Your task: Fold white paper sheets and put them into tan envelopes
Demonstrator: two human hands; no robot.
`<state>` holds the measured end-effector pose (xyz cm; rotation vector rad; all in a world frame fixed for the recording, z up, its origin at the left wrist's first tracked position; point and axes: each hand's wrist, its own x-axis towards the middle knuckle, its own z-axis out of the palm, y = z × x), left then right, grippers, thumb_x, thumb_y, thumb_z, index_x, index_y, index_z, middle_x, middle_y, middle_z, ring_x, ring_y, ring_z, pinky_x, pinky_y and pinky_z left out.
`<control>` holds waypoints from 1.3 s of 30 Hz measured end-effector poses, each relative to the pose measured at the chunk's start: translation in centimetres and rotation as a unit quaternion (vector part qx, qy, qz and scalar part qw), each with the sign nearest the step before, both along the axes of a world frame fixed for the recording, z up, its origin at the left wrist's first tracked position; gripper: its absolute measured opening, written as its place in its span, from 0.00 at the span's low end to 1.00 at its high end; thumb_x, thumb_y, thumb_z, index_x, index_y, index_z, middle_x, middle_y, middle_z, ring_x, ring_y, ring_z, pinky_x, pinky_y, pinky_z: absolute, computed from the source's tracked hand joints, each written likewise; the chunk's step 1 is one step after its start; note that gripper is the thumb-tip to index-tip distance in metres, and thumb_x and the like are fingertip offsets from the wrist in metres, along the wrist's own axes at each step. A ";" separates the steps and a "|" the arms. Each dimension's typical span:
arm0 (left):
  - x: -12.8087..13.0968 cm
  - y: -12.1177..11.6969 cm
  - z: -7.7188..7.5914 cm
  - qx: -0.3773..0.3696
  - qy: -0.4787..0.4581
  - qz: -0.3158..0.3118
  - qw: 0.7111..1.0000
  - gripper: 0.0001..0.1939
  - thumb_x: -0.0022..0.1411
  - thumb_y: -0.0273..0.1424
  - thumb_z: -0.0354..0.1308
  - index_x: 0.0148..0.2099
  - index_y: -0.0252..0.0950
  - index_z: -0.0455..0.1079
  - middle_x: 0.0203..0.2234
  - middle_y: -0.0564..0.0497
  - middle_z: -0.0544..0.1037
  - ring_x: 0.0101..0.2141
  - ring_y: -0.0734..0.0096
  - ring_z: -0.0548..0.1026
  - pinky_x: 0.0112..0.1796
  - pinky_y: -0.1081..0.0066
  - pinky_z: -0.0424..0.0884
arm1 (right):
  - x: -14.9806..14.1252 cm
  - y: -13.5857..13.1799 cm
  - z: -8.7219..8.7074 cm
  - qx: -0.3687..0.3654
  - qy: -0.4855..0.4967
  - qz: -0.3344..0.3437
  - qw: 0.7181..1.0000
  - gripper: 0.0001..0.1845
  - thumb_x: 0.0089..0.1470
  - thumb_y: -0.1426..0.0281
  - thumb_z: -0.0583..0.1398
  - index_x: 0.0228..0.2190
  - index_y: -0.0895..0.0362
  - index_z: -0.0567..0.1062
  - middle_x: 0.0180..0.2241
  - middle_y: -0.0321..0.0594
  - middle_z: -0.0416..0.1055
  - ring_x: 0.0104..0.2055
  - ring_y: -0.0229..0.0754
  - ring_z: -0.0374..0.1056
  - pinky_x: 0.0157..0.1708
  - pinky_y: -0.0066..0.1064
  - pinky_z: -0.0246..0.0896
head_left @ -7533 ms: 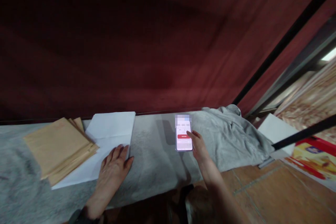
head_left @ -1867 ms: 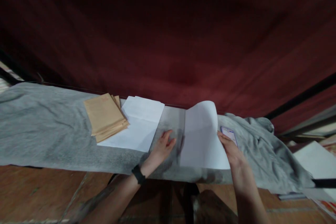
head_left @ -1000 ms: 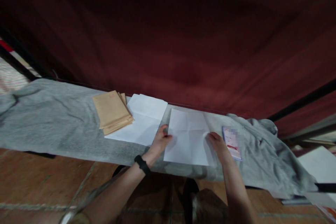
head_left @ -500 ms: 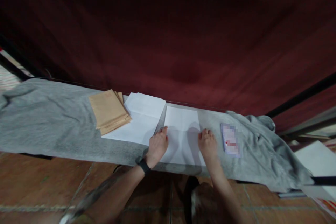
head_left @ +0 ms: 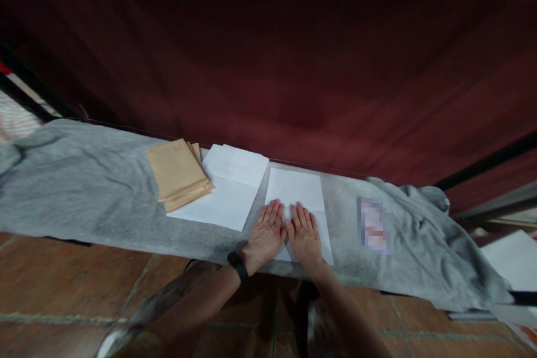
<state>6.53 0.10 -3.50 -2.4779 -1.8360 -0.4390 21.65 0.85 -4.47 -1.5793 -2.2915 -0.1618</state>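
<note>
Left hand (head_left: 266,229) flat on white sheet (head_left: 296,182), palm down, fingers straight and close together, nothing gripped. Right hand (head_left: 305,235) same pose, just beside it on the same sheet; thumbs near each other, can't tell if touching. Sheet lies flat on the cloth-covered tabletop (head_left: 104,179), between paper stack (head_left: 235,168) and phone (head_left: 375,229), near the front edge. Faint crosswise crease shows to the right of the hands. Paper stack just left of the sheet, slightly apart. Brown envelopes (head_left: 176,168), piled unevenly, overlap the stack's left part. Phone lies right of the sheet, apart from it, screen pixelated. Dark watch (head_left: 238,267) on left wrist. Cloth bunched up at tabletop's right end. Dark red curtain (head_left: 268,67) behind; tiled floor (head_left: 62,274) below.
</note>
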 end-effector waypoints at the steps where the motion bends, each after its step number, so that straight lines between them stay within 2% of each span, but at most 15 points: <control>1: -0.3 0.0 0.0 0.003 -0.004 0.007 1.000 0.30 0.72 0.35 0.41 0.70 0.25 0.54 0.70 0.37 0.55 0.70 0.57 0.50 0.67 0.55 0.52 | 0.5 0.0 -0.1 0.008 -0.008 -0.006 1.000 0.29 0.71 0.63 0.46 0.67 0.60 0.58 0.69 0.53 0.53 0.71 0.52 0.51 0.67 0.50 0.47; 6: -1.8 0.1 0.1 0.007 -0.003 0.029 1.000 0.34 0.73 0.43 0.43 0.70 0.23 0.54 0.69 0.35 0.56 0.70 0.55 0.51 0.67 0.55 0.54 | 3.6 0.6 -0.9 0.044 -0.023 -0.057 0.997 0.30 0.71 0.60 0.45 0.67 0.62 0.58 0.68 0.56 0.56 0.69 0.54 0.54 0.65 0.51 0.49; 12: -2.9 0.2 0.0 0.009 0.001 0.026 1.000 0.33 0.73 0.42 0.42 0.69 0.23 0.56 0.68 0.35 0.58 0.69 0.54 0.53 0.66 0.55 0.55 | 6.3 1.1 -1.3 0.057 -0.033 -0.111 0.992 0.33 0.71 0.59 0.42 0.66 0.67 0.60 0.66 0.58 0.59 0.67 0.56 0.58 0.64 0.50 0.52; 16: -2.6 0.2 0.4 0.046 -0.009 0.028 0.998 0.31 0.72 0.35 0.42 0.70 0.21 0.53 0.68 0.33 0.57 0.70 0.54 0.51 0.67 0.51 0.51 | 6.3 1.1 -1.4 0.056 -0.039 -0.119 0.991 0.32 0.71 0.59 0.43 0.66 0.68 0.60 0.66 0.59 0.59 0.66 0.56 0.59 0.65 0.49 0.51; 20: -1.3 0.1 0.7 0.073 -0.026 -0.005 0.997 0.30 0.72 0.33 0.42 0.71 0.26 0.49 0.70 0.37 0.56 0.70 0.57 0.50 0.67 0.50 0.53 | 6.0 1.6 -1.2 0.055 -0.025 -0.122 0.991 0.32 0.71 0.60 0.44 0.65 0.68 0.60 0.65 0.59 0.61 0.67 0.56 0.57 0.65 0.51 0.50; 23: 0.0 -0.2 0.4 0.062 -0.028 -0.033 0.997 0.29 0.72 0.35 0.42 0.71 0.28 0.51 0.69 0.38 0.57 0.70 0.58 0.52 0.66 0.51 0.56 | 4.9 2.1 -0.5 0.052 -0.006 -0.085 0.995 0.31 0.71 0.62 0.44 0.67 0.67 0.56 0.67 0.58 0.57 0.70 0.55 0.52 0.66 0.51 0.48; 26: 0.9 -0.3 0.1 0.045 -0.017 -0.045 0.998 0.28 0.72 0.33 0.42 0.70 0.27 0.54 0.69 0.38 0.58 0.70 0.57 0.52 0.67 0.51 0.54 | 3.2 2.2 0.3 0.017 0.001 -0.016 1.000 0.31 0.71 0.63 0.43 0.69 0.63 0.52 0.70 0.52 0.51 0.72 0.51 0.46 0.68 0.50 0.45; 30: 1.1 -0.2 -0.1 0.034 -0.005 -0.041 0.999 0.29 0.71 0.32 0.43 0.70 0.27 0.55 0.69 0.38 0.58 0.70 0.58 0.52 0.68 0.53 0.52 | 2.0 2.2 0.2 -0.025 0.004 0.022 0.999 0.29 0.71 0.63 0.43 0.68 0.62 0.57 0.70 0.49 0.53 0.72 0.49 0.49 0.68 0.46 0.46; 39: -0.3 0.2 0.1 0.023 0.009 0.020 0.999 0.31 0.71 0.36 0.41 0.70 0.24 0.54 0.69 0.36 0.57 0.70 0.58 0.52 0.67 0.55 0.53 | 3.4 3.6 -0.3 -0.016 0.020 -0.036 0.999 0.32 0.70 0.60 0.47 0.68 0.63 0.57 0.69 0.53 0.53 0.71 0.52 0.52 0.68 0.48 0.47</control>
